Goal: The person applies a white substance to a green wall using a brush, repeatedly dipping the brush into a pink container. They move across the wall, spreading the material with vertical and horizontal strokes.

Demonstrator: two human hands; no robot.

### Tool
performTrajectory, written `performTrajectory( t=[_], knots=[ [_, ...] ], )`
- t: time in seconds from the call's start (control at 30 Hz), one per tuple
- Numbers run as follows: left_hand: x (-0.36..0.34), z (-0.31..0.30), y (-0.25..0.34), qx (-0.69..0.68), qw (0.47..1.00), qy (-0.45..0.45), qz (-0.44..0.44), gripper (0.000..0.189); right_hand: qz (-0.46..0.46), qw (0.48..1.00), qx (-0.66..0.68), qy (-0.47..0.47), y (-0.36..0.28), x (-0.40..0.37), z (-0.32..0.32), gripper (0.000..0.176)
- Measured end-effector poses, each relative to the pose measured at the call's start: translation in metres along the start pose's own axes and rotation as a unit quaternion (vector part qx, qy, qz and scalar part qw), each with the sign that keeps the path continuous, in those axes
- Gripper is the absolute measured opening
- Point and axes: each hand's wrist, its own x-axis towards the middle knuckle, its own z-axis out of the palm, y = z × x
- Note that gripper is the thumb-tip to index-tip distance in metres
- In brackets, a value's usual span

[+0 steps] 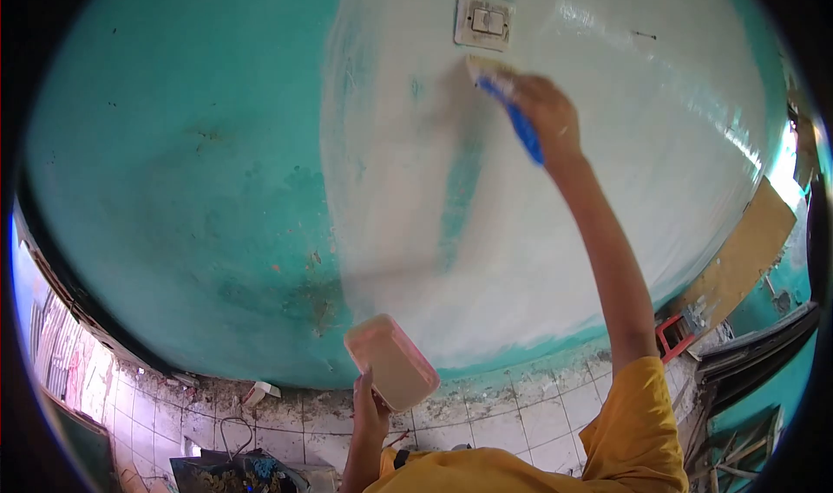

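Paintbrush [521,127] in right hand [548,116], bristles [488,66] seemingly against wall [395,146].

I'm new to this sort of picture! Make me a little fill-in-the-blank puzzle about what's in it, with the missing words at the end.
1. The left hand holds a tub, and the right hand holds a brush whose handle is ____.
2. On the wall, the switch is ____ than the brush.
3. Left of the pale patch, the wall is ____.
4. The sleeve is ____.

Missing words: blue; higher; green; yellow.
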Motion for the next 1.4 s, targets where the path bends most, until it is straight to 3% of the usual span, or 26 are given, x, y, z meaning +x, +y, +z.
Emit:
performTrajectory(
  t=[0.03,0.07,0.17,0.27,0.43,0.53,0.67,0.77,0.87,0.93,1.0,1.03,1.07,1.13,1.23,1.33,1.4],
  knots=[
    [-0.004,0.005,0.003,-0.006,1.000,0.013,0.008,0.037,-0.014,0.998,-0.029,-0.051,-0.008,-0.018,0.005,0.044],
    [-0.007,0.008,0.004,-0.010,0.999,0.028,0.013,0.038,-0.019,0.998,-0.025,-0.046,-0.012,-0.042,0.020,0.048],
    [-0.006,0.001,0.005,-0.012,0.998,0.065,0.016,0.043,0.008,0.993,0.052,-0.107,-0.047,-0.089,0.019,0.043],
    [-0.006,-0.002,0.006,-0.015,0.998,0.063,0.029,0.044,0.001,0.984,0.105,-0.145,-0.059,-0.083,-0.001,0.040],
    [0.003,-0.012,0.001,0.011,1.000,0.024,0.014,0.043,0.048,0.996,0.071,0.030,-0.006,-0.005,-0.005,0.029],
    [-0.006,0.004,0.002,0.007,0.999,0.045,0.006,0.043,0.037,0.998,0.033,0.031,0.000,0.000,0.007,0.033],
    [-0.008,0.001,0.001,0.002,0.998,0.054,0.007,0.045,-0.012,0.996,-0.031,-0.086,-0.054,-0.097,0.037,0.049],
    [-0.008,-0.010,0.000,0.020,0.999,0.030,0.009,0.048,0.010,0.990,0.066,-0.124,-0.114,-0.192,0.055,0.053],
    [-0.011,-0.003,0.002,0.014,0.997,0.072,0.004,0.049,0.042,0.974,0.108,-0.193,-0.165,-0.266,0.062,0.048],
    [-0.015,-0.003,0.004,0.024,0.998,0.066,-0.002,0.049,0.081,0.943,0.194,-0.257,-0.181,-0.285,0.058,0.047],
    [-0.018,-0.006,0.005,0.034,0.997,0.063,-0.009,0.050,0.104,0.928,0.248,-0.257,-0.166,-0.267,0.060,0.041],
    [-0.018,-0.010,0.002,0.035,0.997,0.063,-0.006,0.051,0.078,0.918,0.179,-0.345,-0.150,-0.248,0.057,0.041],
    [-0.019,-0.012,0.001,0.037,0.997,0.062,-0.002,0.052,0.082,0.932,0.219,-0.278,-0.131,-0.223,0.054,0.042],
    [-0.023,-0.013,-0.001,0.044,0.997,0.069,-0.009,0.052,0.067,0.970,0.130,-0.195,-0.096,-0.174,0.048,0.042],
    [-0.027,-0.013,-0.003,0.049,0.997,0.065,-0.019,0.052,0.074,0.987,0.144,-0.009,-0.074,-0.112,0.038,0.034],
    [-0.032,-0.017,-0.007,0.039,0.997,0.070,-0.025,0.051,0.073,0.995,0.065,0.021,-0.088,-0.121,0.039,0.029],
    [-0.032,-0.021,-0.007,0.028,0.996,0.082,-0.023,0.050,0.080,0.995,0.052,-0.035,-0.119,-0.166,0.045,0.039]
  ],
)
